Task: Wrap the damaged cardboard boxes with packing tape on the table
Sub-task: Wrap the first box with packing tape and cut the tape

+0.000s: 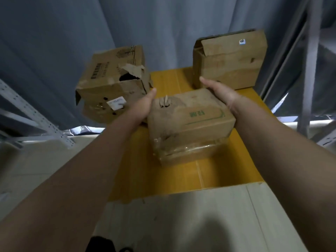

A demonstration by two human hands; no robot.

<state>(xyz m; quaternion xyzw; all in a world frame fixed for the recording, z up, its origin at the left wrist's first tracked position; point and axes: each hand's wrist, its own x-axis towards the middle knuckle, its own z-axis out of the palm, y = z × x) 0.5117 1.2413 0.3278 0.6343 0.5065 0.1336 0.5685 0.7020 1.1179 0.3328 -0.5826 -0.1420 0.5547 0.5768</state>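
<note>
- Head view, centre of the frame: a small box [190, 122] sits on the yellow desk [181, 175], held from both sides. Clear tape [183, 150] already shines around its lower near part, wrinkled over the corner, so this one looks at least partly wrapped. A torn spot with a little hole shows on its top left, and I see no tape over that.
- The left hand [143, 104] presses against the box's left side, thumb up along the top edge; its fingers are hidden behind the box, so I cannot tell how far they curl.
- The right hand [218, 91] lies over the box's far right corner, palm on the cardboard, thumb pointing up-left; its fingers wrap out of sight over the far edge, and it seems to grip the box.
- Upper left of the frame: a larger torn box [112, 84] with a ragged hole in its top and a loose flap. It carries a white label, but no tape wrap that I can see. It looks undone.
- Upper right of the frame: a third box [231, 60] stands with a flap folded over its top. No fresh tape shows; it also looks undone.
- No tape roll is in sight anywhere.
- Judgement: the task is early, with one box underway and two left.
</note>
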